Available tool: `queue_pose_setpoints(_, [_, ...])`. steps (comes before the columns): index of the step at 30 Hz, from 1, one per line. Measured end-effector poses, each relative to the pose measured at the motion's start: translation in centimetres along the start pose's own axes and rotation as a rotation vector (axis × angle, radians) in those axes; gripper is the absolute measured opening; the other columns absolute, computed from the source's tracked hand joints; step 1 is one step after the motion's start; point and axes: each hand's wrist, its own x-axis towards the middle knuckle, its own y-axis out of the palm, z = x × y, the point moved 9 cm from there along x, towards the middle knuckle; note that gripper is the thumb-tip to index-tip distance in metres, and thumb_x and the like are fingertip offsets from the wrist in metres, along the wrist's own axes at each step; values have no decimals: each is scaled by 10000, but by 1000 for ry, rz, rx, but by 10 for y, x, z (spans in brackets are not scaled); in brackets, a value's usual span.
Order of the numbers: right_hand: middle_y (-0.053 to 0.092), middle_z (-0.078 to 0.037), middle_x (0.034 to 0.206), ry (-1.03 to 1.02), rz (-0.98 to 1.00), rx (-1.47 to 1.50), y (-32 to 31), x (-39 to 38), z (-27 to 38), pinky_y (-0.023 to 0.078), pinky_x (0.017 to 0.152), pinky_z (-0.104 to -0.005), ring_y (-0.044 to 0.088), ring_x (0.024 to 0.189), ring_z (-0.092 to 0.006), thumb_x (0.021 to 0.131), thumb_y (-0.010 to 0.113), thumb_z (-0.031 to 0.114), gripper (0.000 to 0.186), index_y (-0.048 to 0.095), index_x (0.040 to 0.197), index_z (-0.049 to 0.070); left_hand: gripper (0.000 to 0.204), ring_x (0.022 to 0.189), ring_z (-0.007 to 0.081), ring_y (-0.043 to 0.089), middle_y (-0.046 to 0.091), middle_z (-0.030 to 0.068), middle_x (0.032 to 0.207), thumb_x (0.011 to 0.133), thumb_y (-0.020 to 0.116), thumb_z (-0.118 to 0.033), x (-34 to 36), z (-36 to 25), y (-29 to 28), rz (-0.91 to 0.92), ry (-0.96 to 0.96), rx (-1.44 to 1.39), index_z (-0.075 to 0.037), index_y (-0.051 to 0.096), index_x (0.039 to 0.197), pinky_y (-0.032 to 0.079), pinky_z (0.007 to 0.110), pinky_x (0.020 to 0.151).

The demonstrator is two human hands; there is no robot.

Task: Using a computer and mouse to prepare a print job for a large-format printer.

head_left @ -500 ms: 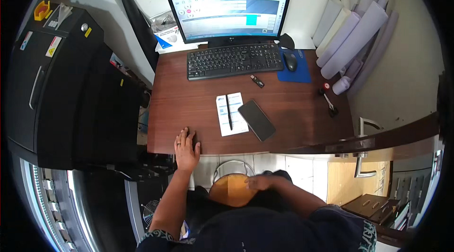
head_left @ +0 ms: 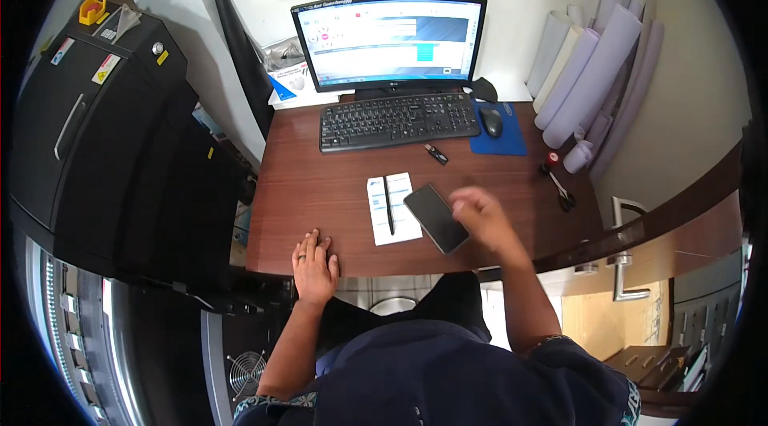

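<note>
My left hand (head_left: pixel 315 268) lies palm down near the desk's front left edge, fingers apart and holding nothing. My right hand (head_left: pixel 480 214) is raised beside and over the right part of a black smartphone (head_left: pixel 432 214); its fingers are loosely bent, with nothing visible in them. Left of the phone, a black pen (head_left: pixel 390 206) rests on a white printed paper slip (head_left: pixel 398 228). A small black USB stick (head_left: pixel 436 154) sits below the black keyboard (head_left: pixel 396 122). A black mouse (head_left: pixel 490 123) rests on a blue pad (head_left: pixel 508 146).
A lit monitor (head_left: pixel 388 42) stands behind the keyboard on the brown desk (head_left: pixel 296 186). Scissors (head_left: pixel 562 192) and lilac rolls (head_left: pixel 588 82) are at the right, beside a door handle (head_left: pixel 628 290). A large black machine (head_left: pixel 88 170) stands left. My legs (head_left: pixel 440 302) are below the desk.
My right hand has risen from the wooden stool to the phone's right side. My legs and torso now cover most of the stool, and the desk appears slightly lower in view.
</note>
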Motion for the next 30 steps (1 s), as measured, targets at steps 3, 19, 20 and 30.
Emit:
queue_pose_setpoints(3, [657, -47, 1101, -287, -405, -196, -88, 76, -32, 492, 916, -311, 616, 1022, -146, 949, 632, 124, 242, 654, 1177, 48, 391, 1356, 395, 460, 504, 219, 1451, 902, 579, -195, 2, -11, -2, -54, 39, -2, -45, 606, 1263, 295, 521, 1156])
queue_pose_setpoints(19, [607, -232, 1303, -280, -902, -497, -213, 210, -85, 429, 1057, -416, 580, 1217, -363, 955, 634, 290, 486, 564, 1321, -20, 581, 1423, 356, 393, 483, 186, 1491, 877, 706, -388, 122, 75, 56, -38, -240, -286, -96, 546, 1353, 233, 502, 1167])
queue_pose_setpoints(20, [602, -237, 1313, -261, -881, -673, -207, 213, -74, 424, 1062, -429, 574, 1220, -376, 957, 638, 315, 504, 559, 1333, -12, 612, 1431, 353, 386, 471, 190, 1504, 878, 705, -402, 146, 85, 66, -25, -311, -313, -96, 532, 1378, 223, 493, 1175])
queue_pose_setpoints(30, [614, -191, 1248, -375, -771, -933, -174, 213, -54, 427, 1046, -465, 568, 1199, -391, 890, 693, 239, 401, 622, 1226, 32, 815, 1423, 334, 417, 538, 195, 1450, 852, 686, -559, 241, 95, 87, -154, -513, -356, -48, 483, 1453, 150, 482, 1210])
